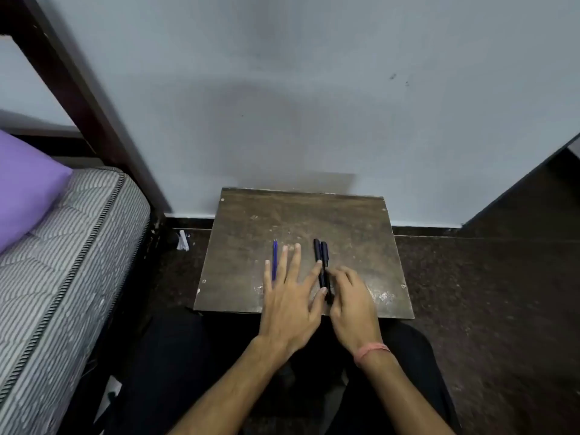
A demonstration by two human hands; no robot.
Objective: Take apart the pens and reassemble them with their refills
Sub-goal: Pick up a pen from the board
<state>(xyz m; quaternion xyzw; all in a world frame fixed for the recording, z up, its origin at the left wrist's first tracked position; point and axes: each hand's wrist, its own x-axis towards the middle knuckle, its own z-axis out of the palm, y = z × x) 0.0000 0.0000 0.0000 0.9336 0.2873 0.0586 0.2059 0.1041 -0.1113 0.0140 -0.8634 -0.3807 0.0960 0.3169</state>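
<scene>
Two dark pens lie side by side, pointing away from me, on the small brown wooden table. A thin blue pen or refill lies parallel to them further left. My left hand rests flat on the table with straight spread fingers; its little finger is beside the blue pen and its index finger and thumb touch the left dark pen. My right hand has its fingers curled at the near end of the right dark pen, touching it; whether they pinch it is hidden.
The table stands against a pale wall. A striped mattress with a purple pillow and a dark bed post lie to the left. Dark floor spreads to the right. A small white scrap lies on the floor.
</scene>
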